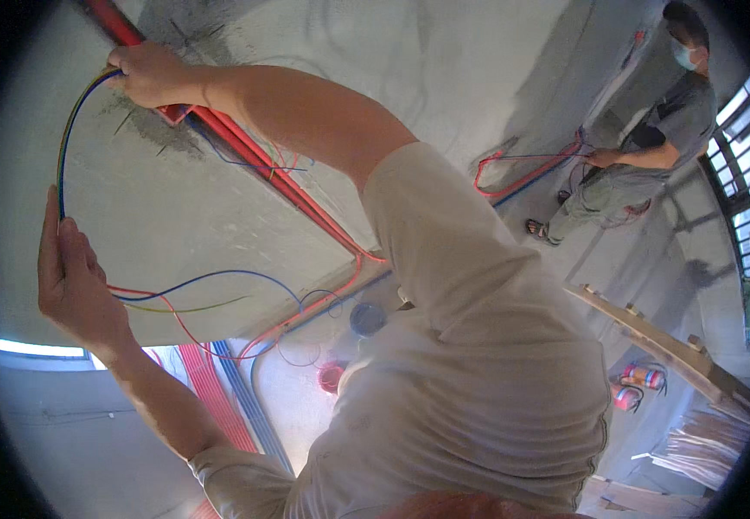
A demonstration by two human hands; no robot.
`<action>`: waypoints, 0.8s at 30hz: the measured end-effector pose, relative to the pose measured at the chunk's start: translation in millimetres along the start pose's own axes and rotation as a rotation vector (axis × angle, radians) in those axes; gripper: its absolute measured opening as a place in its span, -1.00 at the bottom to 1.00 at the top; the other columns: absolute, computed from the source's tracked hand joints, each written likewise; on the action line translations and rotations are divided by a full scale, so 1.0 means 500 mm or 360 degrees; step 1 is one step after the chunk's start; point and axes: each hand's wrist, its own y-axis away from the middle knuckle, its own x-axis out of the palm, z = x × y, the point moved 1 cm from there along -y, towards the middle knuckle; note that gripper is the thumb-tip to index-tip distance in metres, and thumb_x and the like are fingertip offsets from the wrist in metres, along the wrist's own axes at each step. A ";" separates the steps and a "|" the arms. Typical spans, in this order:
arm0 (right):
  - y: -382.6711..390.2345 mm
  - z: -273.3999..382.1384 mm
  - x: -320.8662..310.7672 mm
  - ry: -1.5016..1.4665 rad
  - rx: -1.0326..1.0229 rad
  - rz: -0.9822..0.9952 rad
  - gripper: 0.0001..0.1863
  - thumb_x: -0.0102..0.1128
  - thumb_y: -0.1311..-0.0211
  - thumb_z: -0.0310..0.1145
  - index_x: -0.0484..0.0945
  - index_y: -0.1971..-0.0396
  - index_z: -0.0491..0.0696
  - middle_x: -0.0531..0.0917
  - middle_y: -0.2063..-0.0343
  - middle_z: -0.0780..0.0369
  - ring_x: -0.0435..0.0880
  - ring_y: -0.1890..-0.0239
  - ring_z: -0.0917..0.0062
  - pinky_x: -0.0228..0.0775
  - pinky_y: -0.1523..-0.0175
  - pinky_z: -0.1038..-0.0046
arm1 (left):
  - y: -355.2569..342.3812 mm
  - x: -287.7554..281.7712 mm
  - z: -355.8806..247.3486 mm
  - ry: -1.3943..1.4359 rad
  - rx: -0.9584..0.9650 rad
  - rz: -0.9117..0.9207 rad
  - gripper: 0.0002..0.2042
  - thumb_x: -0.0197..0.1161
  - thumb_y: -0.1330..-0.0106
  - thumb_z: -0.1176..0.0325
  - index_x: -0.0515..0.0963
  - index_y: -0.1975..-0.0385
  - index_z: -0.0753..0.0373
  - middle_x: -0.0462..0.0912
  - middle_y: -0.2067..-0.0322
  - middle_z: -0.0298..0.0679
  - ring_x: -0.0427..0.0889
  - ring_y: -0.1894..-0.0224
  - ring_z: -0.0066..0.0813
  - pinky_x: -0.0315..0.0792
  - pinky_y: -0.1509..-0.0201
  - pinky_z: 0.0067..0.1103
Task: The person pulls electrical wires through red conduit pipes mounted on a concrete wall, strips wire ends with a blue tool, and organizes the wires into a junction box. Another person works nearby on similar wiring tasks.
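A thin bundle of electrical wires (67,138), blue and yellow-green where its colours show, bows in an arc between my two hands. My right hand (152,78) is closed on its upper end, beside red conduit pipes (258,160) on the grey wall. Lower down, my left hand (81,281) holds the bundle between thumb and fingers, some fingers stretched along it. Below that hand the wires fan out into a blue wire (210,273), a red wire (173,313) and a yellow-green tail (193,310). The wire ends at my right hand are hidden by its fingers.
Another person (664,130) stands at the right, holding wire by further red conduit (535,177). A blue wire coil (368,319) and a red coil (331,377) lie on the floor. Red pipes (210,389) and blue pipes (249,406) run below. Fire extinguishers (643,376) stand near a wooden beam (651,337).
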 end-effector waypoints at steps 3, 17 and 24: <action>0.012 -0.036 -0.001 -0.0044 -0.0063 -0.0050 -0.70 0.21 -0.37 -0.16 0.65 0.09 -0.05 0.75 0.15 0.07 0.73 0.10 0.09 0.56 0.01 0.10 | 0.011 0.020 0.025 -0.0067 0.0027 0.0059 -0.71 0.21 -0.52 0.29 0.66 -0.17 0.11 0.72 0.41 -0.45 0.42 0.56 -0.90 0.29 0.56 -0.82; 0.890 -0.122 -0.002 0.0172 0.0886 0.0244 -0.36 0.15 -0.20 -0.54 0.30 -0.33 -0.14 0.46 -0.18 -0.04 0.44 -0.26 0.02 0.31 -0.34 0.08 | 0.164 0.018 0.219 0.0511 -0.0854 0.0610 -0.58 0.24 -0.48 0.42 0.46 -0.32 0.23 0.41 0.58 -0.47 0.25 0.66 -0.83 0.12 0.67 -0.73; 1.672 -0.058 -0.139 0.0016 0.2359 0.1883 -0.57 0.24 -0.05 -0.35 0.68 0.04 -0.16 0.75 0.14 -0.04 0.74 0.08 0.08 0.54 0.02 0.08 | 0.249 0.119 0.274 0.0861 -0.1089 0.1058 -0.46 0.32 -0.43 0.32 0.36 -0.32 0.46 0.50 0.50 -0.39 0.50 0.44 -0.62 0.50 0.26 -0.59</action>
